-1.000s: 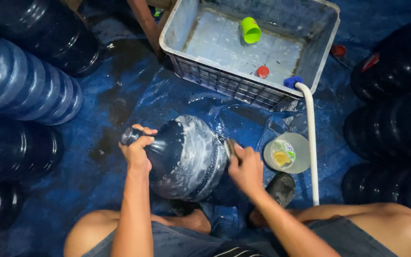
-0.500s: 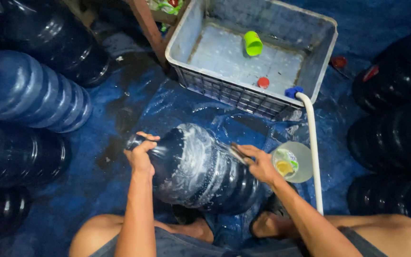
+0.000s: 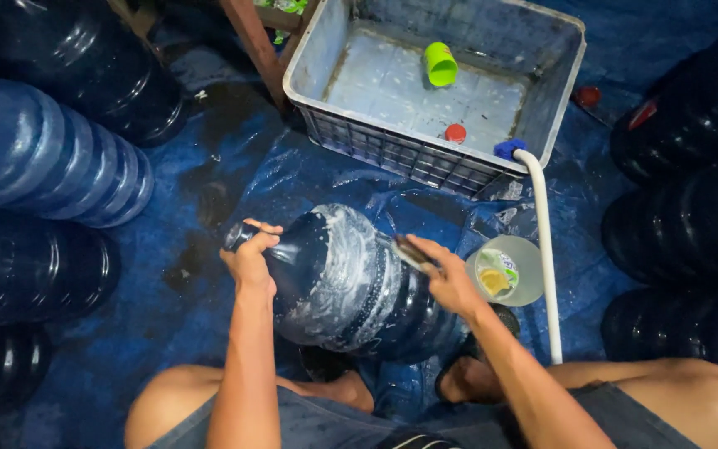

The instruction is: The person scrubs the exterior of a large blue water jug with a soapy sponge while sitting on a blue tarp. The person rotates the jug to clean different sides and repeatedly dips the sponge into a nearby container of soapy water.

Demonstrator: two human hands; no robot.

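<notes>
Head view showed us a large blue water jug [image 3: 351,287] lying on its side on the wet blue tarp [image 3: 209,208] between our knees. White suds covered its shoulder and middle band, while the base end looked dark and unlathered, so we judged the scrubbing about half done, with rinsing left. Our left hand [image 3: 249,258] was wrapped tight around the jug's neck. Our right hand [image 3: 446,278] was closed on a scrubbing pad [image 3: 413,252] pressed against the soapy side, near a small soap dish [image 3: 508,270].
</notes>
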